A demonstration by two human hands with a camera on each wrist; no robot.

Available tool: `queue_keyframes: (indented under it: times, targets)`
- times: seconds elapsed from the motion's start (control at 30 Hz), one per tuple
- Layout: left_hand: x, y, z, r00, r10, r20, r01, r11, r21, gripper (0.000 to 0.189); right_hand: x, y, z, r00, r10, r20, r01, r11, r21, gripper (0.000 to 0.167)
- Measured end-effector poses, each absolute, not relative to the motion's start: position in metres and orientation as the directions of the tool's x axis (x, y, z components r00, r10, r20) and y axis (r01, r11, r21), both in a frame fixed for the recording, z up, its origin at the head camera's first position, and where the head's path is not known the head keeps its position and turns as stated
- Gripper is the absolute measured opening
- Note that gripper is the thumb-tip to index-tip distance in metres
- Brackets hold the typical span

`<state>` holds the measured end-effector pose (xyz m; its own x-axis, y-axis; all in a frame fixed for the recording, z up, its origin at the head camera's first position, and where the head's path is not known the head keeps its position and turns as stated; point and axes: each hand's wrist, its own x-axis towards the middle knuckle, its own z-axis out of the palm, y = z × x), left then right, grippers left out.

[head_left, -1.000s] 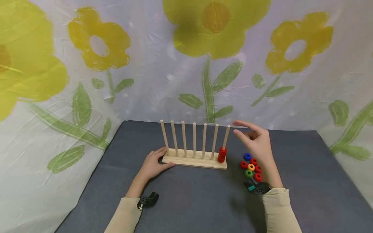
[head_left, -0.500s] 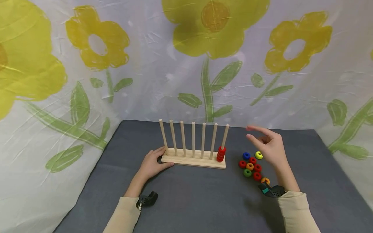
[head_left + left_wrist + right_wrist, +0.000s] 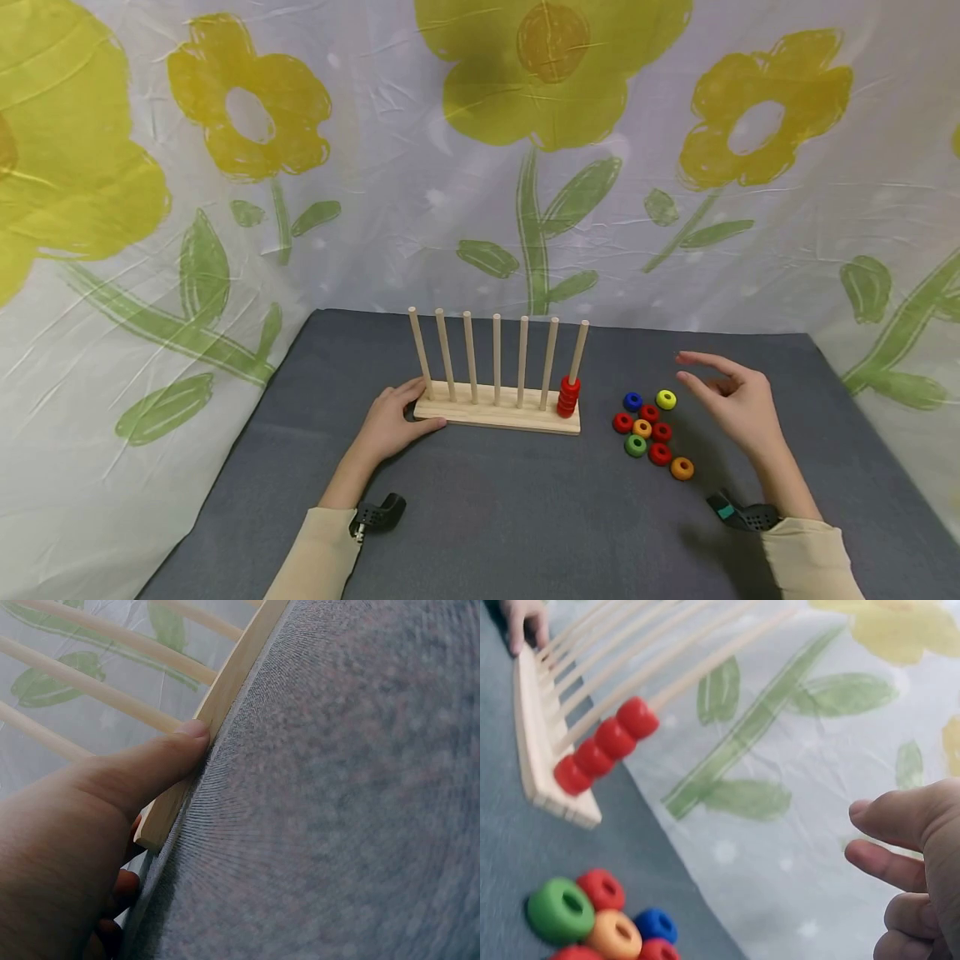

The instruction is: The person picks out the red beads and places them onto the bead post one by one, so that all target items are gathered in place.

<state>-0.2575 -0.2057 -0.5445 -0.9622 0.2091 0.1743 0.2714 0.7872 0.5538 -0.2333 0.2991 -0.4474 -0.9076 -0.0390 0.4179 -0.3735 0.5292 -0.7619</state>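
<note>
A wooden peg rack (image 3: 510, 422) stands upright mid-table, with several thin pegs in a row. Its rightmost peg carries a stack of red rings (image 3: 567, 400), several deep in the right wrist view. My left hand (image 3: 390, 425) grips the rack's left end; in the left wrist view the thumb (image 3: 161, 761) lies along the base's front edge and the other fingers are partly hidden beyond the end. My right hand (image 3: 738, 404) hovers right of the loose rings and holds nothing. Its thumb and forefinger are spread apart.
Right of the rack lie loose rings: a blue ring (image 3: 633, 407), a yellow ring (image 3: 666, 407), a green ring (image 3: 636, 454), an orange ring (image 3: 682, 477) nearest me, another orange one and several red ones. A flowered cloth (image 3: 390, 233) hangs behind the dark table (image 3: 487, 517).
My right hand has moved from beside the rightmost peg's top, rightward and lower, past the loose rings. The yellow ring and the nearest orange ring came into view. My left hand stays on the rack.
</note>
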Motion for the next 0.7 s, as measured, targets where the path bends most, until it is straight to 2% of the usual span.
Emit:
queue_keyframes:
  times: [0.4, 0.7]
  targets:
    - [-0.258, -0.205, -0.543, -0.960, 0.216, 0.179, 0.279, 0.787, 0.550, 0.089, -0.217, 0.321, -0.482, -0.950, -0.052, 0.309, -0.273, 0.622, -0.734, 0.032]
    - [-0.257, -0.205, -0.544, -0.964, 0.209, 0.162, 0.265, 0.785, 0.560, 0.089, -0.221, 0.329, -0.518, -0.966, -0.112, 0.232, -0.255, 0.548, -0.796, 0.034]
